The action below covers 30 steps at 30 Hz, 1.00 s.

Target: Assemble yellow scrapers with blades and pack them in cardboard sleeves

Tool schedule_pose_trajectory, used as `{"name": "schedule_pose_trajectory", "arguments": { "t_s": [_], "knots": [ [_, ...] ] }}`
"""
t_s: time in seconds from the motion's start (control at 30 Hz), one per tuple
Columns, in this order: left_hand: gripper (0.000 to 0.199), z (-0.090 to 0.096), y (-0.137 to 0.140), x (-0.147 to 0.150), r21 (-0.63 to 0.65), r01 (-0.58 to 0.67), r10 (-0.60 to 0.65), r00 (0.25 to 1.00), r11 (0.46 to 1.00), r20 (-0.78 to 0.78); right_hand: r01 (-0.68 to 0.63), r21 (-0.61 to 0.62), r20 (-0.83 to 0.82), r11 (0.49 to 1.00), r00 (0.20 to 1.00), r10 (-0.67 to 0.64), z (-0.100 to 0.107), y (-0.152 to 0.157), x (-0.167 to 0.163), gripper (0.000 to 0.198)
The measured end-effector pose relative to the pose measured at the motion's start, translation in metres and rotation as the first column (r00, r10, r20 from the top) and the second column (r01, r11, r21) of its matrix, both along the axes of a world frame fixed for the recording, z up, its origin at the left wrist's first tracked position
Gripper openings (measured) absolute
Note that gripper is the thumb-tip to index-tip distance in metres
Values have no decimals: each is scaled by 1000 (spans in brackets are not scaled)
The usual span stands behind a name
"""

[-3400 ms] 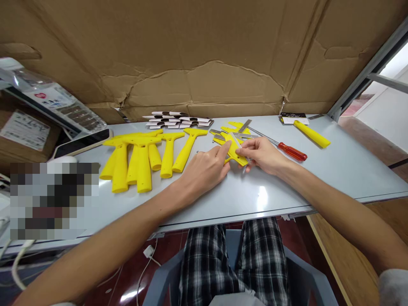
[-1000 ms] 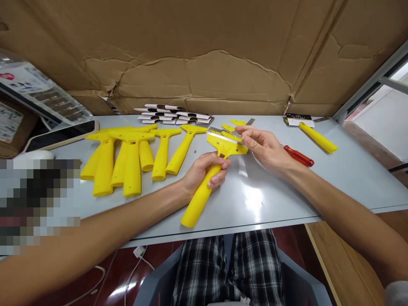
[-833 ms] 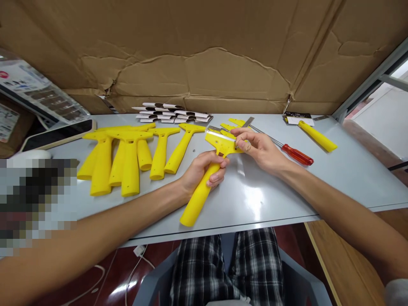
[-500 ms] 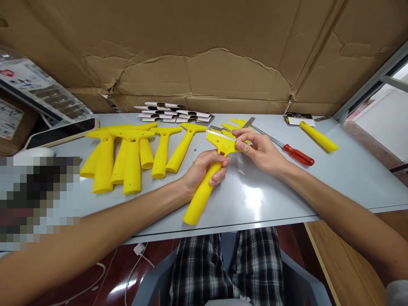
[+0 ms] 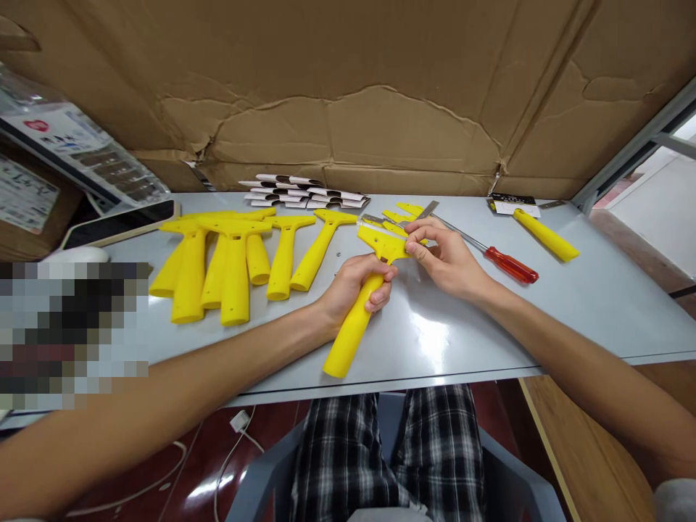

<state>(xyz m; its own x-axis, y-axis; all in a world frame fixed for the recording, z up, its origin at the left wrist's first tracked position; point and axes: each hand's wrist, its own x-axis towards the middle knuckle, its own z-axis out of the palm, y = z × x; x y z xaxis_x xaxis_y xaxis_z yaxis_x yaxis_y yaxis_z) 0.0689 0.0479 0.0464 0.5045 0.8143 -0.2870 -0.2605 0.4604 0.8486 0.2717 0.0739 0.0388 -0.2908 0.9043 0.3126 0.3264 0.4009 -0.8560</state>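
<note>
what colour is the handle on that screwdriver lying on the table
The screwdriver handle is red, and it shows best in the head view.

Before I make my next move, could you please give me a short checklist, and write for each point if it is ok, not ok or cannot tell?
1. Left hand holds the yellow T-shaped tool firmly: ok, fingers wrap around its neck.
2. Right hand is at the tool's head: ok, at its right end.
3. Metal strip is seated along the head's full edge: cannot tell, the fingers hide the right end.
4. Red screwdriver is free to pick up: ok, it lies on the table, right of the right hand.
5. Loose blade is well away from the right fingers: not ok, it lies close behind them.
</note>
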Motion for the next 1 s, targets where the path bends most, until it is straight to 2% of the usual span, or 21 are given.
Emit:
{"name": "schedule_pose_trajectory", "arguments": {
  "t_s": [0.2,0.43,0.57,0.8,0.93,1.0],
  "knots": [
    [15,2,0,0,-31,-3,3,1000,1000,-1,72,96,25,993,997,-75,-1,-2,-4,31],
    [16,3,-2,-1,-30,-28,28,999,999,16,71,111,24,991,997,-75,-2,-2,-4,28],
    [21,0,-2,-2,-46,-24,23,1000,999,-11,91,76,-19,993,996,-90,-7,-7,-7,27],
    [25,3,-6,-3,-146,-20,17,1000,989,-26,115,-19,-126,993,985,-116,-13,-18,-10,22],
    [25,2,-6,-3,-129,-13,9,1000,992,-28,149,-30,-137,988,979,-152,-12,-21,-13,24],
    [24,1,-6,-3,-105,-10,8,1000,994,-18,141,-77,-156,987,976,-152,-11,-21,-14,28]
  ]
}}
